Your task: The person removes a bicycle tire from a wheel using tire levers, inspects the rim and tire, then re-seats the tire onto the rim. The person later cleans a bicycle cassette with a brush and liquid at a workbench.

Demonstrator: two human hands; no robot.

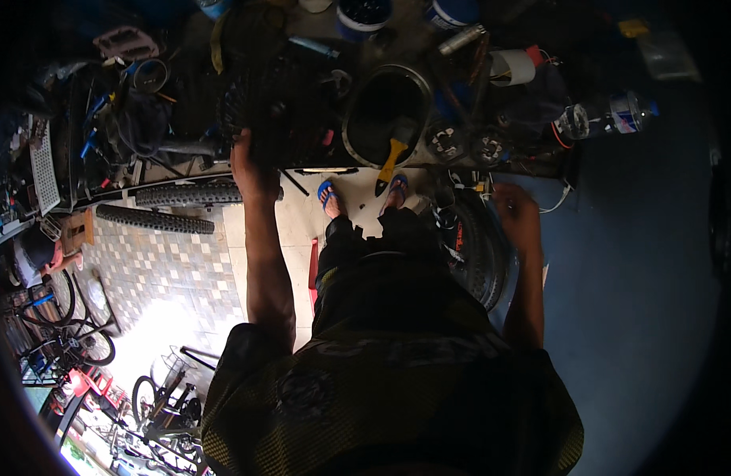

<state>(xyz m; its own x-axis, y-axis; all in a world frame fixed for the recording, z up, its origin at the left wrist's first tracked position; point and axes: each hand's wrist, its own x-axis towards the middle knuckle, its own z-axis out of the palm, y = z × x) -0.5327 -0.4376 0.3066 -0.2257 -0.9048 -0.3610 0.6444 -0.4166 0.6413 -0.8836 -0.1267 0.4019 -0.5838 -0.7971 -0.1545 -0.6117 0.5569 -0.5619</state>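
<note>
My left hand (253, 170) reaches to the front edge of a cluttered workbench, beside a dark, shadowed heap of parts. Its fingers point into the shadow, and whether they grip anything is hidden. On the right, my right hand (516, 213) is held in front of the bench edge, near a white cable (557, 200). Its fingers look bent, but dimness and blur hide what they do. Between the hands, a paintbrush with a yellow handle (392, 163) leans over the rim of a round pan (347, 131) with a dark inside. Pedal-like metal parts (490, 146) lie right of the pan.
Bicycle tyres (179, 195) lie below the bench on the left; a wheel (483, 254) stands by my right leg. A plastic bottle (626, 113) and blue tubs (364, 17) are on the bench. Bicycles (163, 404) and another person (34, 254) are at the lower left.
</note>
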